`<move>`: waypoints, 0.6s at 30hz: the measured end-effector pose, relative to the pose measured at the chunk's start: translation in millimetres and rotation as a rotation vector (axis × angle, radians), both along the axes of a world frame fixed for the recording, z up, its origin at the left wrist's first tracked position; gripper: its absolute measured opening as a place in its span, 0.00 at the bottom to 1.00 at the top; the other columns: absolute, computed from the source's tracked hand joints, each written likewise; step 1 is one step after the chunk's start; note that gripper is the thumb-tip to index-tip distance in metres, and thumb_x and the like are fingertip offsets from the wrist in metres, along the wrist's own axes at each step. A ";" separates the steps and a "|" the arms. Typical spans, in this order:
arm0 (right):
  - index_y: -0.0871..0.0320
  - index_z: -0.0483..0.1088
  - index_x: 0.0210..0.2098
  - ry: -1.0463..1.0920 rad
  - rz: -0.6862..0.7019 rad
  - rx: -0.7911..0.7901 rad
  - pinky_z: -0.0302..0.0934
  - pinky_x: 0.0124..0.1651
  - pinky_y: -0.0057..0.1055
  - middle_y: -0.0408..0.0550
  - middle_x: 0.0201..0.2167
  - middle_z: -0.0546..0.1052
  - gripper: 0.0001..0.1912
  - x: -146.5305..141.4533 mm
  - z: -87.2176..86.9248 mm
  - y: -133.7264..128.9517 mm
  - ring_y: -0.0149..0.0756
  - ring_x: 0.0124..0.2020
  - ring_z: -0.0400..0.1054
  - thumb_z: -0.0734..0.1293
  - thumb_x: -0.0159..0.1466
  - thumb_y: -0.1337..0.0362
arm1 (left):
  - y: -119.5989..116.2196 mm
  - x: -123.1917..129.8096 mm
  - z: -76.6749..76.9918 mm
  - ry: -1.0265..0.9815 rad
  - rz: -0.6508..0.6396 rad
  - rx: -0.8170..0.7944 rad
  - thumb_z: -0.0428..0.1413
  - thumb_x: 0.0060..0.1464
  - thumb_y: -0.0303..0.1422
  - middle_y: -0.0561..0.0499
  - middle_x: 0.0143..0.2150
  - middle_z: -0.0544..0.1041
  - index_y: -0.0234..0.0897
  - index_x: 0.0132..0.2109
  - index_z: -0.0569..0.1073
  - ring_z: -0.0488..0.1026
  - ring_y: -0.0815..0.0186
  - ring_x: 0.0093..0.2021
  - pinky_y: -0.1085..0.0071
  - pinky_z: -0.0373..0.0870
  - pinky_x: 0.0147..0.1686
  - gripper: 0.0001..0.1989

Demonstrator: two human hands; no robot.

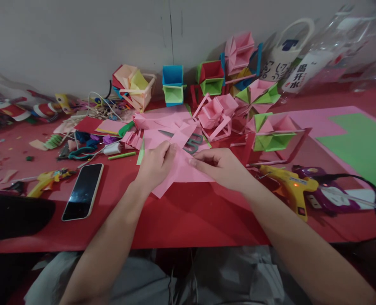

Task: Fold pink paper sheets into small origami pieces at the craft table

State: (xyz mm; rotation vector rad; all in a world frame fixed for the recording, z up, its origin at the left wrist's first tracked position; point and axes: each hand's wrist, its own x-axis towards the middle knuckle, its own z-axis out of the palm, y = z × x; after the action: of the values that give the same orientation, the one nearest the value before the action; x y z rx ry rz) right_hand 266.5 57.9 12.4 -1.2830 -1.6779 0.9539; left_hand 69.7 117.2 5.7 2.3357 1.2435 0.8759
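Note:
Between my two hands is a folded sheet of pink paper (pixel 182 166), its lower corner pointing toward me. My left hand (pixel 158 163) is closed on its left side, thumb lying along the top. At the right side my right hand (pixel 219 166) pinches the same paper between thumb and fingers. Just beyond lie dark grey scissors (pixel 192 145), partly covered by pink paper. More pink sheets (pixel 165 118) are stacked behind them.
Folded paper boxes (pixel 172 84) line the wall. A yellow glue gun (pixel 291 186) with an orange light rests beside a purple power strip (pixel 329 192) at right. A phone (pixel 84 191) lies left, near a second glue gun (pixel 46 181). Plastic bottles (pixel 315 59) stand back right.

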 end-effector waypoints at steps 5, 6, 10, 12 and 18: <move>0.60 0.73 0.27 -0.005 -0.004 -0.002 0.53 0.29 0.28 0.41 0.23 0.68 0.16 0.4 -1.9 1.8 0.28 0.25 0.58 0.67 0.64 0.54 | -4.8 5.2 -1.4 -0.011 -0.037 -0.077 0.44 0.67 0.40 0.57 0.22 0.56 0.39 0.28 0.54 0.55 0.71 0.23 0.69 0.49 0.26 0.19; 0.60 0.73 0.27 -0.011 -0.007 0.009 0.54 0.29 0.28 0.42 0.23 0.68 0.16 0.6 -2.3 2.1 0.28 0.25 0.58 0.67 0.64 0.54 | -4.7 5.6 -1.9 -0.031 -0.050 -0.087 0.44 0.67 0.40 0.57 0.22 0.56 0.39 0.28 0.54 0.55 0.71 0.24 0.70 0.50 0.26 0.19; 0.60 0.74 0.27 -0.030 -0.029 0.053 0.56 0.31 0.28 0.43 0.24 0.71 0.15 2.2 -2.2 2.9 0.30 0.27 0.62 0.66 0.64 0.55 | 1.7 1.8 -1.5 -0.142 -0.164 -0.153 0.45 0.67 0.40 0.57 0.24 0.56 0.39 0.27 0.54 0.55 0.71 0.25 0.71 0.52 0.26 0.19; 0.60 0.74 0.27 -0.032 -0.051 0.065 0.56 0.30 0.28 0.43 0.24 0.71 0.15 3.0 -1.6 3.1 0.30 0.27 0.61 0.66 0.64 0.56 | 7.0 -2.7 0.8 -0.154 -0.237 -0.202 0.47 0.66 0.40 0.57 0.25 0.55 0.38 0.27 0.55 0.54 0.72 0.26 0.72 0.52 0.26 0.19; 0.60 0.73 0.25 -0.002 -0.115 0.084 0.55 0.30 0.28 0.43 0.22 0.68 0.15 3.8 -1.3 2.7 0.30 0.26 0.60 0.67 0.63 0.57 | 15.2 -11.8 5.4 -0.132 -0.213 -0.279 0.51 0.62 0.42 0.57 0.23 0.54 0.37 0.24 0.56 0.52 0.72 0.24 0.73 0.49 0.23 0.22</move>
State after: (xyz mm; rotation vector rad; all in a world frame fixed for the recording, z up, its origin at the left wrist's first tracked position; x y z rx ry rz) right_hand 270.3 60.7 11.0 -1.3095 -1.6102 0.8061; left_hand 57.9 132.4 11.1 2.1052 0.9729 0.7214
